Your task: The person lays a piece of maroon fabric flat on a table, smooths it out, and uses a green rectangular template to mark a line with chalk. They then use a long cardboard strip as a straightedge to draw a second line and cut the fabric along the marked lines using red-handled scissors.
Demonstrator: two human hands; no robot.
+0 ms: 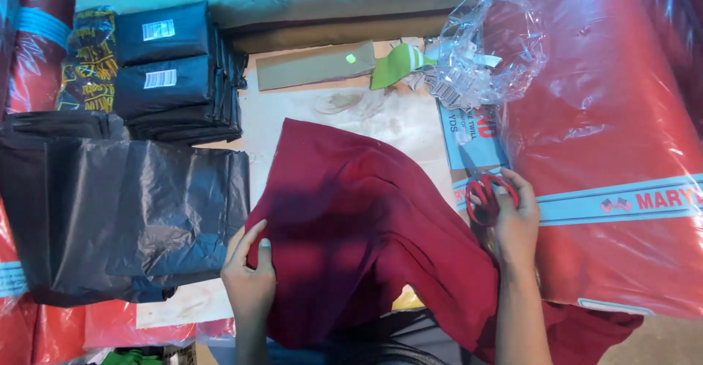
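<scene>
Matt maroon cloth (366,226); left of it, glossy black plastic bags (132,211); right of it, red-handled scissors (487,193) and shiny plastic-wrapped roll (608,116).

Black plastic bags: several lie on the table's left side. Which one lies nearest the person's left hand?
The big loose black bag, spread flat beside the left hand; the others sit farther back, folded in stacked packets.

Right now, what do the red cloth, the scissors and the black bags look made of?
Red cloth: woven fabric, matte, soft folds. Scissors: red plastic-looking handles, grey blades probably metal. Black bags: thin plastic film, slight sheen, fine wrinkles.
</scene>
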